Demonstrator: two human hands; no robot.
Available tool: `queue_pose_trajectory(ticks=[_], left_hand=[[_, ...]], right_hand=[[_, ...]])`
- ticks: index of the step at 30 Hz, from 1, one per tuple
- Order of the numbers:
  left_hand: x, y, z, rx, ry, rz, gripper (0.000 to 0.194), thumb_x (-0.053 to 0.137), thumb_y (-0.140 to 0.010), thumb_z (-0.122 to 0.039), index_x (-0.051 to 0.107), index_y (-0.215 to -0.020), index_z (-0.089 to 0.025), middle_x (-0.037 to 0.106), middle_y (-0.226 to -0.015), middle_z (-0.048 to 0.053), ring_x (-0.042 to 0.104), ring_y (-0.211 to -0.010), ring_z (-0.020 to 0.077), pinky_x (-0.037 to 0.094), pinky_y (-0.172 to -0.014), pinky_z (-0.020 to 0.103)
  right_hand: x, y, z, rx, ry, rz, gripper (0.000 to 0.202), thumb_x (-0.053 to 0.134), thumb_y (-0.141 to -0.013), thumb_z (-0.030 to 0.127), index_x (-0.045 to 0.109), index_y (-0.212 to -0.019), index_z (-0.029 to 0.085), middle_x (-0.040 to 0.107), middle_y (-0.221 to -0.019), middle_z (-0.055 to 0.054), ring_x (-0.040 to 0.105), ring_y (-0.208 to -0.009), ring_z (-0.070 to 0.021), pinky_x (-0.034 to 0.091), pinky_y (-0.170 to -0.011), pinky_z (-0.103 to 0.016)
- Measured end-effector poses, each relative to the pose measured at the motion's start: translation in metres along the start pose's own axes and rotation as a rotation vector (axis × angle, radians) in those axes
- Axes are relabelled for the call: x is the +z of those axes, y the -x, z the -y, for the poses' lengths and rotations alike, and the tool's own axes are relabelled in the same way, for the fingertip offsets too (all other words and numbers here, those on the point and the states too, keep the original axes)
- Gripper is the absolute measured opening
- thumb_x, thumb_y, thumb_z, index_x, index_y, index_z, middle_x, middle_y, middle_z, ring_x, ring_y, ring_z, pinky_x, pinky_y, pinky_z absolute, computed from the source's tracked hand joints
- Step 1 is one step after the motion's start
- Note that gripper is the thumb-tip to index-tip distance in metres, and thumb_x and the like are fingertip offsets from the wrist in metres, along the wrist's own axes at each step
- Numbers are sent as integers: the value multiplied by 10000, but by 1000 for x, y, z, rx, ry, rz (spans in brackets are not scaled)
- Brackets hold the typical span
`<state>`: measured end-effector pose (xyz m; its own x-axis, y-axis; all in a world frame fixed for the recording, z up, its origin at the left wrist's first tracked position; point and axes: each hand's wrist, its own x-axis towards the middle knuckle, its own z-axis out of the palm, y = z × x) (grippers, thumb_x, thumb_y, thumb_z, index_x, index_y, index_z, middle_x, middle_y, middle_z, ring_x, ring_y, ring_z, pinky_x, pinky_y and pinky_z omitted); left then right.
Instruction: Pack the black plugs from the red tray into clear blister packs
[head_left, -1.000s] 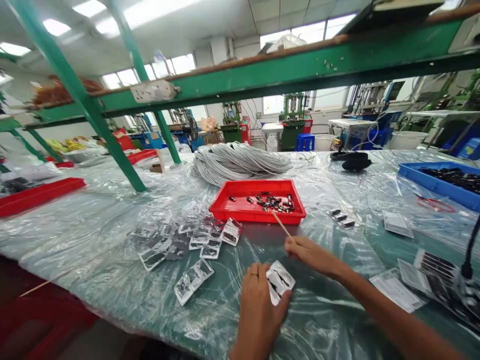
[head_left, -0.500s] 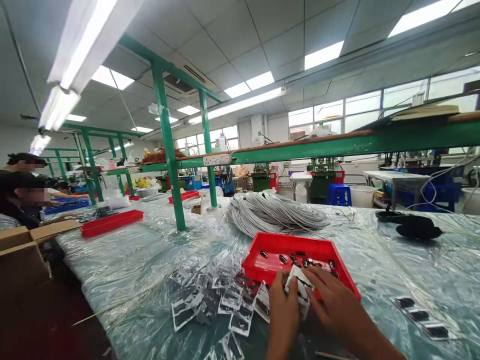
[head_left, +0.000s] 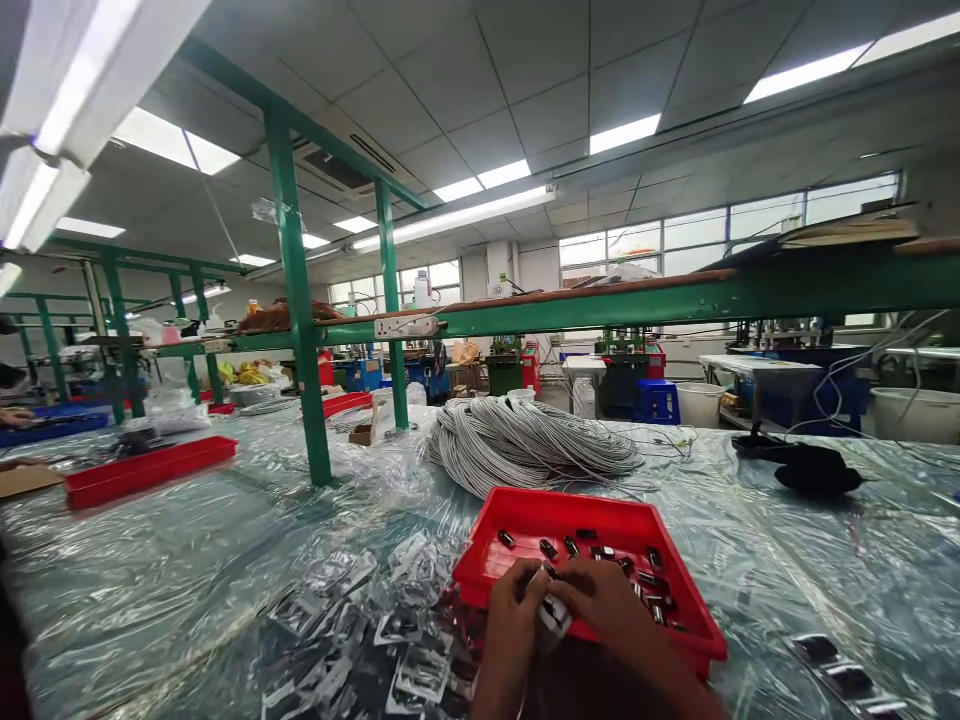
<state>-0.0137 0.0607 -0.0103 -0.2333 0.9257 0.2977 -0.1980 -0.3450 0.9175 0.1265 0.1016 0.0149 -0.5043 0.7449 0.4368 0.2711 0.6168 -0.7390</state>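
Both hands [head_left: 514,606] pinch a small white packet [head_left: 555,614], fingers curled.

A factory workshop: a thick, round coil of grey cable [head_left: 525,450] lies on the long plastic-sheeted worktable [head_left: 202,545], green metal machines [head_left: 505,368] (at least two) standing beyond it.

And there's the coil of grey cable [head_left: 532,448], sprawling just below centre! Blue stool [head_left: 657,402] behind it, black bundle [head_left: 817,476] at right, green post [head_left: 307,400] left of centre, long red tray [head_left: 154,472] far left, tube light [head_left: 86,70] blazing upper left.
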Motion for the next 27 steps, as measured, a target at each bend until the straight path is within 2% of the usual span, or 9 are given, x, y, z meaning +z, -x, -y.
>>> queue_pose_trajectory(ticks=[2, 5, 10, 13, 15, 18, 21, 24, 27], left_hand=[[-1, 0, 0, -10, -44, 41, 371, 730, -736, -509, 670, -801, -148, 627, -701, 3, 560, -657, 146, 419, -609, 230], [-1, 0, 2, -14, -98, 71, 385, 726, -737, -525, 660, -807, -153, 598, -670, -13, 537, -628, 130, 389, -582, 215], [-3, 2, 9, -66, -117, 49, 438, 738, -708, -564, 669, -823, -148, 601, -661, -7, 539, -606, 125, 380, -565, 207], [-3, 1, 11, -87, -87, 22, 440, 747, -704, -554, 676, -839, -142, 630, -683, 5, 557, -616, 128, 398, -575, 211], [-2, 1, 12, -100, -53, 33, 434, 754, -701, -547, 676, -823, -138, 637, -672, 4, 558, -603, 124, 400, -571, 211], [-1, 0, 14, -143, 18, 26, 456, 778, -666, -551, 675, -821, -135, 646, -666, 3, 561, -589, 125, 408, -566, 219], [-1, 0, 17, -153, 77, -15, 482, 793, -643, -561, 666, -830, -135, 655, -678, 9, 576, -611, 137, 425, -587, 231], [-1, -1, 20, -150, 97, -60, 472, 775, -668, -569, 650, -830, -144, 660, -689, 9, 586, -630, 144, 438, -618, 242], [-1, -3, 22, -142, 63, -94, 509, 760, -653, -612, 650, -824, -146, 664, -693, 12, 598, -655, 164, 448, -642, 259]], right_hand=[[-7, -2, -7, 71, -107, 27, 299, 668, -805, 448, 700, -686, 176, 638, -621, -13, 591, -606, -188, 404, -540, -257], [-18, -3, -10, 179, -280, 83, 296, 725, -733, 451, 693, -735, 157, 627, -595, 1, 589, -574, -182, 414, -521, -250], [-25, 1, -5, 108, -192, 111, 254, 664, -776, 391, 696, -768, 139, 677, -664, -35, 622, -629, -195, 432, -575, -259], [-21, 1, -5, 31, -30, 82, 205, 583, -812, 328, 672, -773, 148, 658, -650, -26, 599, -613, -182, 400, -571, -253], [-16, 1, -6, -8, 102, 49, 198, 541, -818, 297, 632, -707, 161, 587, -571, 2, 530, -543, -154, 336, -531, -248], [-8, -1, -10, -6, 149, 3, 245, 507, -827, 294, 551, -618, 176, 500, -521, 25, 459, -499, -132, 275, -500, -247], [2, -3, -14, 57, 28, -41, 249, 499, -842, 331, 567, -659, 176, 566, -566, -4, 532, -545, -160, 326, -506, -245], [11, -3, -14, 68, -70, -100, 261, 486, -866, 376, 632, -813, 167, 688, -723, -73, 641, -661, -216, 433, -570, -274], [16, -1, -11, 3, 83, -172, 277, 443, -895, 372, 638, -899, 176, 711, -776, -94, 672, -709, -244, 461, -633, -312]])
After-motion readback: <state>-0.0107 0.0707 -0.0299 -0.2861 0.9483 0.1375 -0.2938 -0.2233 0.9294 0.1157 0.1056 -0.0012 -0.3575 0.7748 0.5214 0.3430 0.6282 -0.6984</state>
